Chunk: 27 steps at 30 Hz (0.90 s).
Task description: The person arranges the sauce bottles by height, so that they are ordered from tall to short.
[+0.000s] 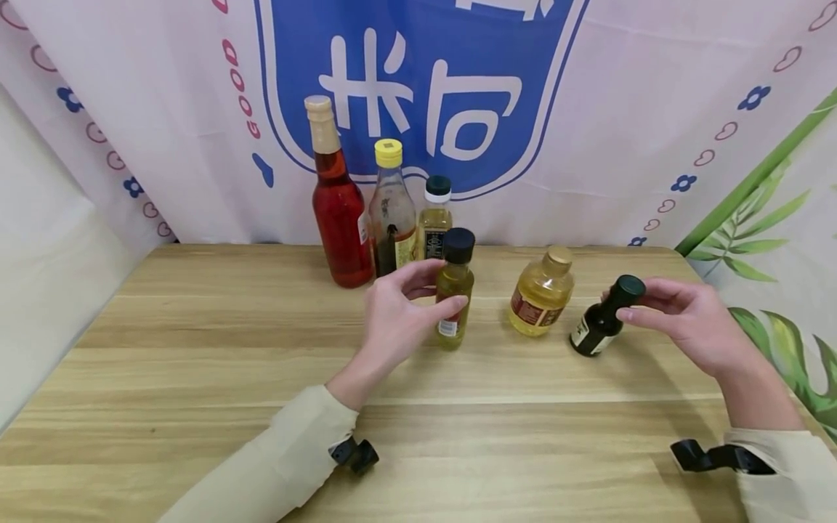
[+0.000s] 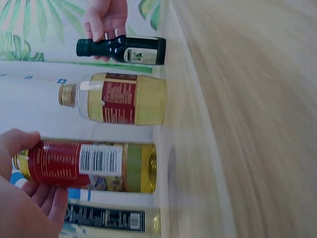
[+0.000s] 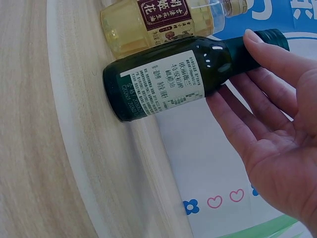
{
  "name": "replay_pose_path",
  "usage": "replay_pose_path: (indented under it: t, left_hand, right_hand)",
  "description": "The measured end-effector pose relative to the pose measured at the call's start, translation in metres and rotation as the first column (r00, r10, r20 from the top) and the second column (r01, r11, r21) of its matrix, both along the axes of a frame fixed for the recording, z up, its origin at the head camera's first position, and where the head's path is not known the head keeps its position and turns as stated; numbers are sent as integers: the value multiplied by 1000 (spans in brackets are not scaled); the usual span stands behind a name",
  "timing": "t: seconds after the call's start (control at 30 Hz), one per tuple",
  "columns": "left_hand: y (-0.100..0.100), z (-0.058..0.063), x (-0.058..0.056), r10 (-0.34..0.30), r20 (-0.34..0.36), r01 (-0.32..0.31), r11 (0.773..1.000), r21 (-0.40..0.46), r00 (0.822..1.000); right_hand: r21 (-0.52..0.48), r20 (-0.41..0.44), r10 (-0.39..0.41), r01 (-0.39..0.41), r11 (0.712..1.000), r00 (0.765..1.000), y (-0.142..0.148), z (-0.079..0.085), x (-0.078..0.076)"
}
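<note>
My left hand (image 1: 408, 305) grips a black-capped bottle of yellow-green oil (image 1: 455, 290) between thumb and fingers; in the left wrist view its red label and barcode (image 2: 100, 159) face the camera. On the right, my right hand (image 1: 680, 316) pinches the neck of a small dark green bottle (image 1: 598, 323). That one leans, with its white label (image 3: 166, 82) showing in the right wrist view. Between the two stands a squat bottle of golden oil (image 1: 541, 294) with a tan cap, touched by neither hand.
Behind my left hand, a tall red bottle (image 1: 340, 218), a yellow-capped bottle (image 1: 392, 211) and a green-capped oil bottle (image 1: 436, 214) stand in a row near the wooden table's (image 1: 196, 378) back edge. A printed curtain (image 1: 209, 167) hangs behind them.
</note>
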<state>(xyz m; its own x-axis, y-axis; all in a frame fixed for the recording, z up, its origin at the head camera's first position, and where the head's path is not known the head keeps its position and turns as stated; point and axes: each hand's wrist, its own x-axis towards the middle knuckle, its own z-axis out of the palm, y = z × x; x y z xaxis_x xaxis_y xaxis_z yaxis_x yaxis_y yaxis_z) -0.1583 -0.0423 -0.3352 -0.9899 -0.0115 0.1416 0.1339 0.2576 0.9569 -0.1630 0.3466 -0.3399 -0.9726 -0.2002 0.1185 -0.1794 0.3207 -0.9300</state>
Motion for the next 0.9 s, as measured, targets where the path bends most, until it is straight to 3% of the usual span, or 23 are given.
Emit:
replay_pose_path:
  t: [0.2,0.4,0.63,0.9]
  left_hand:
    - [23,2,-8,100,-73,-97,994,47,992]
    - [46,1,-15,218,-99,-205,971,126,971]
    - [72,2,-24,357,-57,-340,919,198,932]
    - [93,2,-32,402,-29,-378,881,283,915]
  right_hand:
    - [-26,4,32,-32,999,999,1,-1,-1]
    - [3,-3,22,-22,1000,1000,0,-1,0]
    - [13,-19,16,-16,1000,1000,-1,1,1]
    - [17,-20,13,-12,1000,1000,-1,1,1]
